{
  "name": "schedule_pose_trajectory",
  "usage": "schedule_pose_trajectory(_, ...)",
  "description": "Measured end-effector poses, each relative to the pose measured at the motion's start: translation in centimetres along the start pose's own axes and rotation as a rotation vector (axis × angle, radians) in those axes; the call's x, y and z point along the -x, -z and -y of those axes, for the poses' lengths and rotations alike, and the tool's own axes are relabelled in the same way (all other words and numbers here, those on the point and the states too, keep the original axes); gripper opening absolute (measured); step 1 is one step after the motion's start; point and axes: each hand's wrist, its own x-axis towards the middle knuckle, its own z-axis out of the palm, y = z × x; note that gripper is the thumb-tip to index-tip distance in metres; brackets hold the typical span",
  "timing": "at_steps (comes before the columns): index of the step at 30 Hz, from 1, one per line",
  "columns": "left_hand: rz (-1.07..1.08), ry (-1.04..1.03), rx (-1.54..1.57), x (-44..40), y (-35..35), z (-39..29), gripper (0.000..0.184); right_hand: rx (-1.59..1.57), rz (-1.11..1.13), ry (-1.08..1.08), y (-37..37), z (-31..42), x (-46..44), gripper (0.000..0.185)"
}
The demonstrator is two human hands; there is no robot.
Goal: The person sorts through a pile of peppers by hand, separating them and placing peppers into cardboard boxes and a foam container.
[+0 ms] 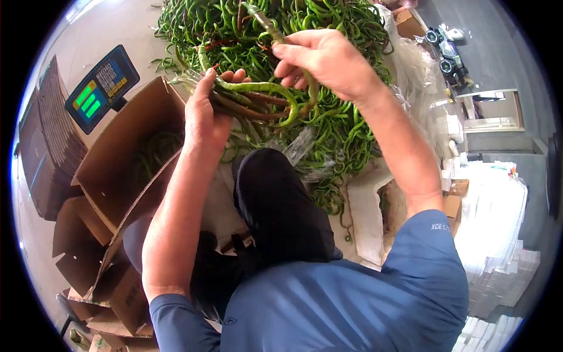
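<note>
My left hand [205, 114] is closed around a bunch of long green and reddish-brown chili peppers [258, 111], their stems pointing up to the left past the thumb. Raised to its right, my right hand [325, 64] pinches one long green chili pepper [265, 22] between thumb and fingers. Its stem end sticks out up and to the left. Both hands are over a large heap of green chili peppers [352, 129], with a few red ones among them. Part of the heap is hidden behind my hands and arms.
An open cardboard box [126, 141] with some peppers inside stands at my left, beside a lit scale display [102, 88]. Flattened cardboard [56, 144] leans farther left. Clear plastic film [305, 146] lies on the heap. White stacked packs [489, 217] are on the right.
</note>
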Motion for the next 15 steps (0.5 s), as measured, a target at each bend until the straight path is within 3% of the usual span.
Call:
schedule_pose_trajectory(4,0.049,-0.037,-0.022,-0.2,0.1,-0.3,0.033,0.727,-0.197,0.364,-3.9,0.2,-0.6,0.032)
schedule_pose_trajectory(5,0.048,-0.070,-0.009,-0.4,0.2,-0.4,0.032,0.805,-0.202,0.311,-5.0,0.7,-0.4,0.033)
schedule_pose_trajectory(13,0.120,-0.163,0.002,0.9,0.3,-4.3,0.027,0.876,-0.211,0.758,-9.6,0.4,-2.4,0.020)
schedule_pose_trajectory(15,0.109,-0.261,-0.027,2.4,0.2,-6.5,0.022,0.745,-0.192,0.825,-10.6,2.0,-1.8,0.022)
